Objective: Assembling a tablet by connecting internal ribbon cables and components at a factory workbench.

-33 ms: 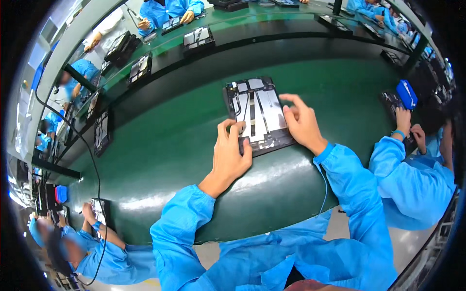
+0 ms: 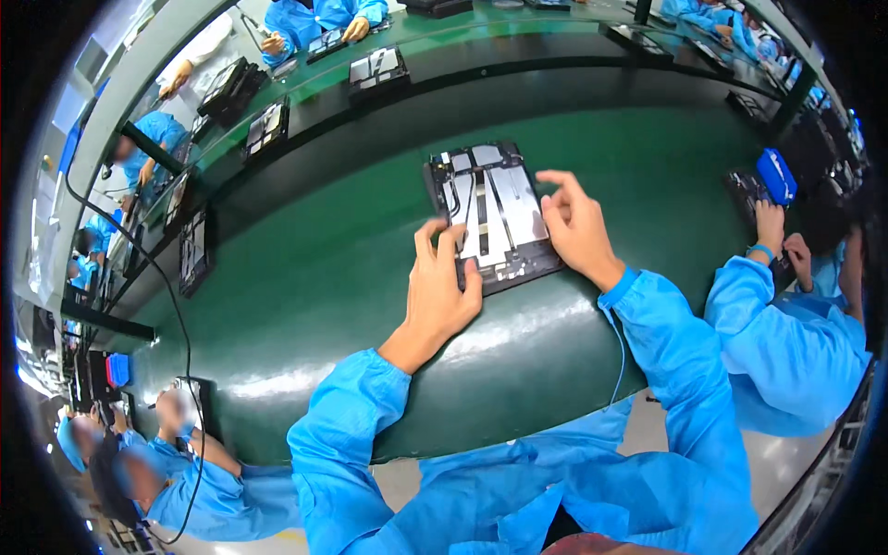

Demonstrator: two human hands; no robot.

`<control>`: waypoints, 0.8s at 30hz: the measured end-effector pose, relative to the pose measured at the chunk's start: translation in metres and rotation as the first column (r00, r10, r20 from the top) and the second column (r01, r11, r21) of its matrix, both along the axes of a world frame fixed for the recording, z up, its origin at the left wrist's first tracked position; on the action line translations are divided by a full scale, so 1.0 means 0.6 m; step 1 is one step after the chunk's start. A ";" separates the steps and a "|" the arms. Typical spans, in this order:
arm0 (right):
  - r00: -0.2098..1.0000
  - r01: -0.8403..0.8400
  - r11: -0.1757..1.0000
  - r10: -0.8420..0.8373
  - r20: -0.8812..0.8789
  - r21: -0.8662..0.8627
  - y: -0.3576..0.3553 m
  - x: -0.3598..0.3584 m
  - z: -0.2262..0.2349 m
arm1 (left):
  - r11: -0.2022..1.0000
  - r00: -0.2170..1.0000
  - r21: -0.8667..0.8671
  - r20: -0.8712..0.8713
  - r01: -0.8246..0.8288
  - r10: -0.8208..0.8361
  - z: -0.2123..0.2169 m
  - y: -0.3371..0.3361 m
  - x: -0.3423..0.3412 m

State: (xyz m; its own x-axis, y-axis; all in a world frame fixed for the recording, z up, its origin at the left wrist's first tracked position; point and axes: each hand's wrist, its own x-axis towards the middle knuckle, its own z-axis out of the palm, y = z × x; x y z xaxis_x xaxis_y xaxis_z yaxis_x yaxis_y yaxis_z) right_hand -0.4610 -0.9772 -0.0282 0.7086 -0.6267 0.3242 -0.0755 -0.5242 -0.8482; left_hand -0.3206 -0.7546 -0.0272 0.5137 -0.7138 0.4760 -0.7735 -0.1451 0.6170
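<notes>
An opened tablet [image 2: 511, 217] with silver battery cells and black flex cables lies face down on the green bench in front of me. A dark tray or frame seems to be under it. My left hand [image 2: 439, 282] is curled round its lower left corner, with the thumb at the near edge and the fingers over the left side. My right hand [image 2: 581, 227] is at the right edge with the thumb close to the batteries. Its index finger reaches out beside the tablet, apart from the thumb. Whether the right thumb touches the tablet I cannot tell.
Several opened tablets stand along the dark far ledge, such as one tablet [image 2: 377, 67] at the middle. Co-workers in blue smocks sit at both sides and opposite. A blue box [image 2: 776, 178] is at the right. A black cable [image 2: 173, 287] hangs at the left.
A co-worker's hand at the left has shifted slightly. My hands and the tablet have hardly moved.
</notes>
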 end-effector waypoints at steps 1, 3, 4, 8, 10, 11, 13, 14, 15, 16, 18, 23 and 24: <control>0.995 0.064 0.996 -0.060 0.085 -0.054 -0.006 0.008 -0.004 | 1.000 1.000 0.011 -0.004 0.001 -0.001 -0.002 -0.004 0.005; 0.995 0.083 0.996 -0.080 0.052 -0.044 -0.013 0.007 -0.004 | 0.999 0.999 -0.003 0.021 -0.035 0.035 -0.009 -0.015 0.018; 0.996 0.079 0.996 -0.077 0.042 -0.030 -0.012 0.007 -0.001 | 0.996 0.989 -0.078 0.136 -0.048 0.058 -0.012 -0.017 0.023; 0.997 0.073 0.996 -0.075 -0.029 -0.055 0.005 -0.006 0.027 | 0.996 0.996 -0.003 0.018 -0.084 0.084 -0.011 0.006 0.026; 0.998 0.025 0.997 -0.029 -0.049 -0.078 0.021 -0.020 0.025 | 0.996 0.983 0.037 -0.165 -0.078 0.083 0.005 0.020 0.021; 0.999 -0.026 0.998 0.028 -0.043 0.054 0.038 -0.027 0.022 | 0.996 0.941 0.072 -0.328 -0.057 0.078 0.010 0.023 0.018; 0.989 -0.059 0.994 0.045 -0.138 -0.095 0.058 -0.038 0.039 | 0.997 0.924 -0.036 -0.379 -0.065 0.047 -0.008 0.034 0.013; 0.997 -0.037 0.991 0.027 -0.074 -0.130 0.058 -0.035 0.041 | 1.000 0.896 -0.007 -0.445 -0.002 -0.002 -0.010 0.040 0.014; 1.000 -0.016 0.986 0.014 -0.017 -0.164 0.057 -0.030 0.042 | 0.998 0.856 0.017 -0.516 0.060 -0.042 -0.009 0.049 0.008; 1.000 0.024 0.992 -0.024 0.002 -0.125 0.045 -0.027 0.041 | 0.993 0.899 0.075 -0.435 0.093 -0.052 -0.003 0.046 0.001; 0.996 0.089 0.992 -0.088 0.008 -0.094 0.018 -0.024 0.021 | 0.989 0.919 0.086 -0.388 0.120 -0.078 0.005 0.042 -0.006; 0.956 0.242 0.959 -0.209 0.208 -0.148 -0.016 -0.001 -0.039 | 0.999 0.919 0.023 -0.393 0.036 -0.024 -0.011 0.025 0.004; 0.953 0.237 0.967 -0.211 0.218 -0.098 -0.014 -0.001 -0.041 | 0.998 0.941 0.066 -0.339 0.020 0.003 -0.011 0.022 0.008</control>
State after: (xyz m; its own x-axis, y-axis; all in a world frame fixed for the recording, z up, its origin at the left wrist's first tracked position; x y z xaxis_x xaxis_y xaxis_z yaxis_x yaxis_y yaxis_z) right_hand -0.4615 -0.9857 -0.0525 0.4649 -0.7086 0.5307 -0.0346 -0.6136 -0.7889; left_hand -0.3159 -0.7413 -0.0337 0.6296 -0.7435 0.2254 -0.5222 -0.1902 0.8314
